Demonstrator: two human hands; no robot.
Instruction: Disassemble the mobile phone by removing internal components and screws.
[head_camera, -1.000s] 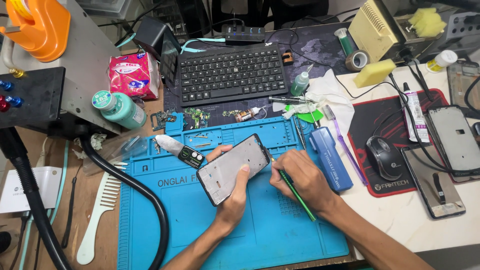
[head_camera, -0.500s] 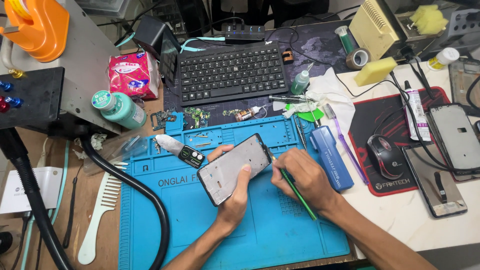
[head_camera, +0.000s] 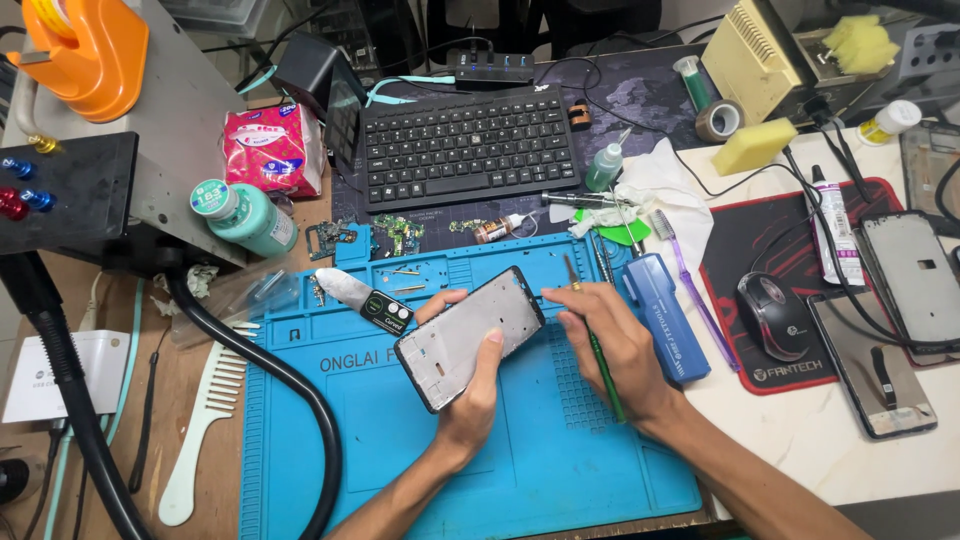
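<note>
**Phone frame held over the blue mat**

Your left hand (head_camera: 470, 395) grips the phone frame (head_camera: 470, 338), fingers curled round its edges, above the blue repair mat (head_camera: 400, 430). Your right hand (head_camera: 612, 345) pinches a green-handled tool (head_camera: 598, 355), tip beside the frame's upper right corner, over the mat.

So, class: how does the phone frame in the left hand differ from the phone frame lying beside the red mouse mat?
The held phone frame is tilted, gripped by the left hand above the blue mat; the other phone frame lies flat, untouched, crossed by a black cable. Both are stripped rectangular shells with pale insides.
</note>
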